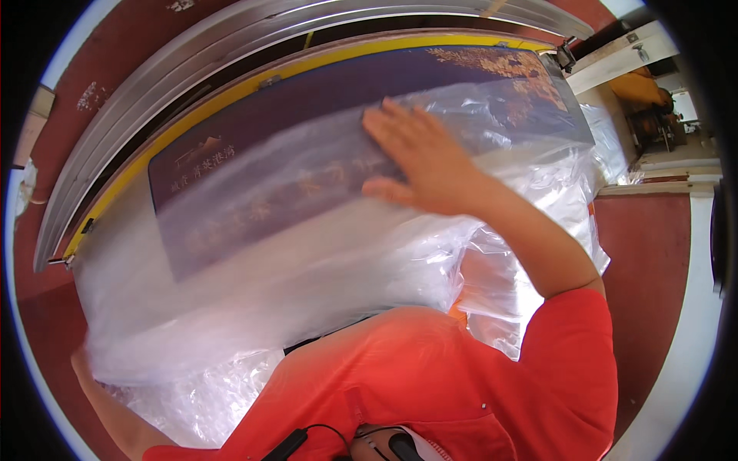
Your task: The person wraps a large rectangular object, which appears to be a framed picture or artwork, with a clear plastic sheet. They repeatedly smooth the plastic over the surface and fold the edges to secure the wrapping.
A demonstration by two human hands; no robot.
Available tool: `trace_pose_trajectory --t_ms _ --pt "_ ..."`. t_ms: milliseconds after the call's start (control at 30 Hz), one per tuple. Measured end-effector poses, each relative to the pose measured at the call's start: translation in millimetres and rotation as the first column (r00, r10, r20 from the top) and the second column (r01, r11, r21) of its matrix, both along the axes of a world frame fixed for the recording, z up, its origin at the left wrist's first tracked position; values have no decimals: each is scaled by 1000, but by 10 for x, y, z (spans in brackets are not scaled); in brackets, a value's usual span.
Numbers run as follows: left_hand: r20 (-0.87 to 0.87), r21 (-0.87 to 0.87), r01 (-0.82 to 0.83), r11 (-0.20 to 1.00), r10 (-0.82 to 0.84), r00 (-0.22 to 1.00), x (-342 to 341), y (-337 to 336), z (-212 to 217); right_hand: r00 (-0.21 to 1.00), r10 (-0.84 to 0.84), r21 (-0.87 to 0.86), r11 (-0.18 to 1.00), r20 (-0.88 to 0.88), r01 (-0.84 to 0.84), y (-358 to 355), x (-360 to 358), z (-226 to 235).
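Note:
A large sheet of clear plastic film (292, 269) lies over a flat board with a dark purple printed panel (254, 123). The panel carries pale lettering and a golden tree pattern at its far right. My right hand (419, 157) is on the film over the panel, fingers spread, holding nothing. At the lower left, my left hand (81, 358) is beside the film's near left corner. Its fingers are hidden or blurred there, so its grip does not show. Loose, crumpled film (507, 253) hangs along the near right side.
A yellow strip with small metal clips (269, 80) borders the board's far edge. Beyond it runs a long curved-looking metal rail (146, 100). A white beam (623, 54) stands at the far right, near other equipment (653, 115). The floor (642, 253) is reddish brown.

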State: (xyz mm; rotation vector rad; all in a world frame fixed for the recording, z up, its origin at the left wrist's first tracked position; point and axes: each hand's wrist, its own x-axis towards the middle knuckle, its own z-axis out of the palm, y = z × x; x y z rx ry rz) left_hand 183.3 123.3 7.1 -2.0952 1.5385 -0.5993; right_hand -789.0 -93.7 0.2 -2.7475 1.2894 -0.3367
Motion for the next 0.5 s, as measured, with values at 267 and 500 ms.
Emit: trace_pose_trajectory --t_ms 267,500 --pt "-885 -273 343 899 -375 277 -6292 -2656 20 998 -41 -32 999 49 42 277 49 -244" --pt "-773 -447 720 531 -635 -11 -8591 -2949 -284 930 -233 -82 961 284 266 684 -343 -331"
